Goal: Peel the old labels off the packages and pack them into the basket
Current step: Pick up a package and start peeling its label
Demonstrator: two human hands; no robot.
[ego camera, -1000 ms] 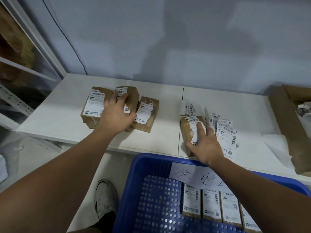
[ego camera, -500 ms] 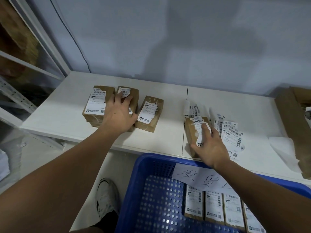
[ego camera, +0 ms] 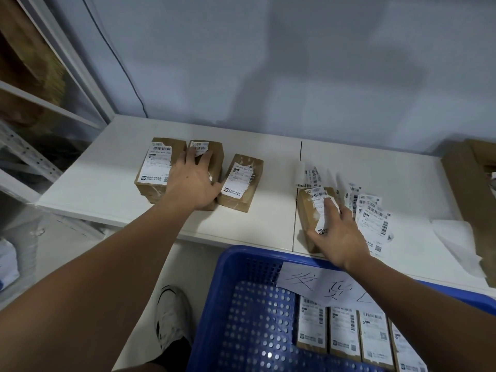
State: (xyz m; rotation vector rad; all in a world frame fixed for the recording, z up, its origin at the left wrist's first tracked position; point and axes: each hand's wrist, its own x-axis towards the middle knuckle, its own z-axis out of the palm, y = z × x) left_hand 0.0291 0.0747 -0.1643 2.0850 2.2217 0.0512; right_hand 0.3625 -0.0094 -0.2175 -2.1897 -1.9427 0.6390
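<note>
Three brown packages with white labels sit together on the left table. My left hand (ego camera: 193,181) lies on the middle package (ego camera: 214,157), fingers stretched over its top and thumb along its right side. The left package (ego camera: 158,167) and the right package (ego camera: 241,183) sit on either side of it. On the right table, my right hand (ego camera: 338,232) rests on a fourth package (ego camera: 307,213). It pinches that package's crumpled, partly lifted old label (ego camera: 323,218) between thumb and index finger. Below me, the blue basket (ego camera: 241,264) holds a row of labelled packages (ego camera: 343,331).
Peeled labels (ego camera: 373,216) lie in a heap right of my right hand. A handwritten paper sheet (ego camera: 322,285) hangs over the basket's rim. A cardboard box (ego camera: 461,183) and white paper (ego camera: 456,237) sit at the far right, metal shelving (ego camera: 40,103) at the left, my shoe (ego camera: 171,312) below.
Both hands stay on the same packages. My right hand's fingers have slid slightly along the crumpled label toward me.
</note>
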